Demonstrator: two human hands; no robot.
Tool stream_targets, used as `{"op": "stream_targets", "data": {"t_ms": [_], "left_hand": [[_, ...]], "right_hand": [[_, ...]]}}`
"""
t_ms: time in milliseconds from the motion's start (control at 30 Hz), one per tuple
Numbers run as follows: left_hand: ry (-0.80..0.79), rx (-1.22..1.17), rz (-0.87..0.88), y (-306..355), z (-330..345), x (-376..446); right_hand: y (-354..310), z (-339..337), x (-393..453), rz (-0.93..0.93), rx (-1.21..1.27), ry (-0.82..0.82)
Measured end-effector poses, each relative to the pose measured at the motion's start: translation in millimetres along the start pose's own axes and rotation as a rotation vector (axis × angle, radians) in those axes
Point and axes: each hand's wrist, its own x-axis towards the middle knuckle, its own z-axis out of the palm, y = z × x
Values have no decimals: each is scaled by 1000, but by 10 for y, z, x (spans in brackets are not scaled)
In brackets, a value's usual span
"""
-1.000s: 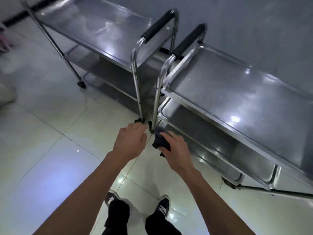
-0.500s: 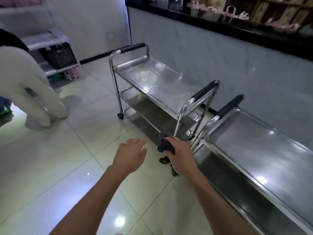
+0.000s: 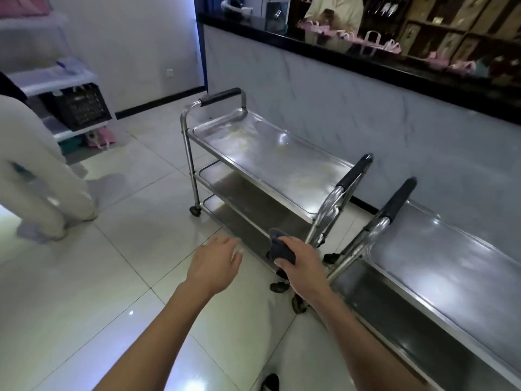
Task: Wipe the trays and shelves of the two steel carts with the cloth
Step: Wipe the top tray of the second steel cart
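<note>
Cloth: the dark cloth (image 3: 280,248) sits bunched in your right hand (image 3: 300,266), held in the air just in front of the near end of the far cart (image 3: 270,162), level with its lower shelves and touching no steel.
How it handles: it looks soft, light and limp, so it should fold to whatever shape you press it into. Wadded as it is, only a small face would meet the metal; spreading it flat under your palm would likely cover more tray with each pass.
Where to hold: keep the bulk under the palm and fingers, with no loose tail to drag over a tray lip.
Right grip: your fingers are curled close round the wad, thumb over the top; the cloth pokes out above the knuckles.
Left grip: your left hand (image 3: 215,266) is spread loose and flat, fingers apart, holding nothing and touching nothing, hovering over the floor tiles beside the right hand.
Carts: both stand along the grey counter front, their black-gripped handles side by side. The near cart (image 3: 439,266) runs off to your right.
Surfaces: the far cart's top tray (image 3: 253,148) shows pale smears and streaks. The steel looks hard and slick, so the cloth should glide; the raised rims and corners will probably need a fingertip pushed into the fabric.
Progress: judging by those smears, the wiping is mostly ahead of you.
</note>
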Motion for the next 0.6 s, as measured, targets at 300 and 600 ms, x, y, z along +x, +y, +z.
{"op": "stream_targets", "data": {"t_ms": [300, 600], "left_hand": [[7, 24, 56, -350, -141, 1388], [29, -4, 83, -524, -506, 2565]], "right_hand": [[75, -30, 1311, 61, 135, 51], [24, 56, 2613, 100, 222, 83]]}}
